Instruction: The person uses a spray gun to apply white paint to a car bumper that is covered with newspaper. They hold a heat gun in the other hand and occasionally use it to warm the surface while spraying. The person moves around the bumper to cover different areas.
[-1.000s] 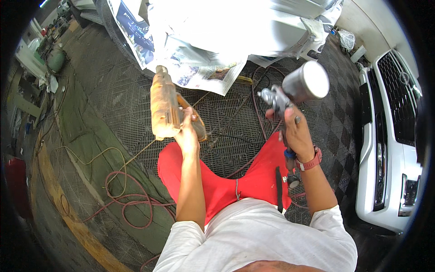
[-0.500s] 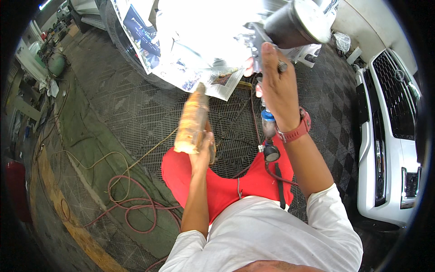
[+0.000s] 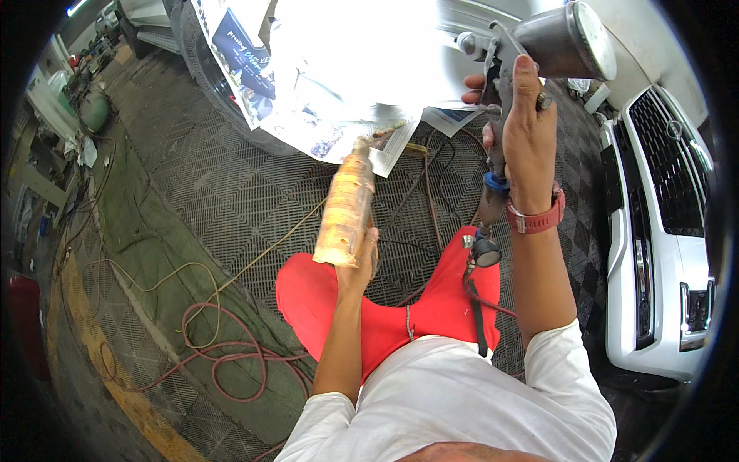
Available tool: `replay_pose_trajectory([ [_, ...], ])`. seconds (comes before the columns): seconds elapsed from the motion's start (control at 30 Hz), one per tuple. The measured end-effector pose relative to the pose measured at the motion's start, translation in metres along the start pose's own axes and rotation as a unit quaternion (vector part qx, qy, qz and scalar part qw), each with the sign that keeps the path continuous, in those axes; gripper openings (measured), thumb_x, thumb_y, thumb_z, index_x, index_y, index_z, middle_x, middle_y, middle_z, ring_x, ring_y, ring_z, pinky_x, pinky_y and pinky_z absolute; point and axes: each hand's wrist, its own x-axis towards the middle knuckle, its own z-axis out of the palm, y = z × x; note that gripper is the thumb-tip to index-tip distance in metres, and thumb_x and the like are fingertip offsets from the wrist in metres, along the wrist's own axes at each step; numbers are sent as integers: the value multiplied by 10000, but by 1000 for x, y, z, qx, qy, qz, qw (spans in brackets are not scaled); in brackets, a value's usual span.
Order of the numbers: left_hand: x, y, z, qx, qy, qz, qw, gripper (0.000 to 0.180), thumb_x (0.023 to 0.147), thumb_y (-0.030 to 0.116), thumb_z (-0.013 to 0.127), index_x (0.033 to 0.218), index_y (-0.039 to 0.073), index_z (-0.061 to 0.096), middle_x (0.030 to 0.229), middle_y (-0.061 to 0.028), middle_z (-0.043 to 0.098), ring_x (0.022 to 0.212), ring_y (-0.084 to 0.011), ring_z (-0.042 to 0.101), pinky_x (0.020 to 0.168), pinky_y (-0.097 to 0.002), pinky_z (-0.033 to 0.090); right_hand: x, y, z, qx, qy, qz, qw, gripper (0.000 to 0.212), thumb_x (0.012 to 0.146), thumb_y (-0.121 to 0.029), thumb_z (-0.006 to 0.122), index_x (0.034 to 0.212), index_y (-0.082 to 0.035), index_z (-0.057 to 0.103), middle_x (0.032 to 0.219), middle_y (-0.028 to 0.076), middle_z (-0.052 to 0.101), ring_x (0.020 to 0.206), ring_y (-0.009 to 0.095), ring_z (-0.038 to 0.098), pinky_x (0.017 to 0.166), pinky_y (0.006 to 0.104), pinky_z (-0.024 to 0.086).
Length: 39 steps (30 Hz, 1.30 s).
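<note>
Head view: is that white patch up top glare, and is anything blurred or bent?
Head view: the white panel above the masking paper is blown out by glare, its detail lost; the spray gun in the right hand and the bottle in the left hand look sharp; the floor grid bends toward the dark fisheye rim.

You're over dark grid floor tiles (image 3: 231, 177), red hose (image 3: 231, 362) coiled left, white car (image 3: 662, 231) right, paper-masked vehicle (image 3: 308, 85) ahead.
</note>
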Motion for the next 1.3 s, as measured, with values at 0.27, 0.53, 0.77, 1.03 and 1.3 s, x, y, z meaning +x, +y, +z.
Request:
replay_pose_trajectory([
  [0.27, 3, 2, -6, -85, 34, -4, 996, 188, 996, 138, 740, 1109, 33, 634, 936, -8, 611, 818, -87, 553, 752, -290, 483, 10, -12, 36, -21, -69, -25, 997, 539, 1105, -515, 482, 1031, -15, 669, 811, 63, 685, 623, 91, 613, 463, 233, 435],
  [0.53, -12, 8, 3, 56, -93, 81, 991, 180, 971, 160, 769, 1081, 46, 684, 770, 36, 592, 614, -69, 520, 528, -267, 407, 22, -16, 36, -14, -72, -14, 997, 551, 1100, -523, 488, 1100, -6, 678, 844, 62, 712, 625, 76, 622, 443, 198, 439],
  [0.77, 2, 6, -26, -107, 133, -22, 985, 251, 951, 122, 789, 1148, 82, 638, 967, 11, 638, 787, -100, 575, 774, -297, 512, 7, -2, 9, -84, -27, -57, 994, 571, 1089, -526, 510, 1270, -11, 678, 879, 87, 740, 697, 97, 676, 488, 230, 468],
  [1.03, 5, -15, -43, -129, 147, 10, 981, 201, 985, 106, 743, 1127, 57, 609, 886, 11, 593, 799, -95, 570, 763, -285, 500, -16, 55, 71, -190, -134, -89, 969, 471, 1045, -334, 593, 1351, 18, 654, 808, 260, 696, 765, 400, 722, 720, 444, 552],
  [1.3, 0, -14, -44, -115, 129, -18, 985, 228, 979, 123, 749, 1153, 58, 617, 926, 7, 607, 804, -90, 571, 759, -284, 502, -2, 112, 105, -213, -186, -48, 958, 574, 1037, -417, 611, 1308, 87, 659, 755, 277, 692, 725, 367, 729, 742, 440, 563],
])
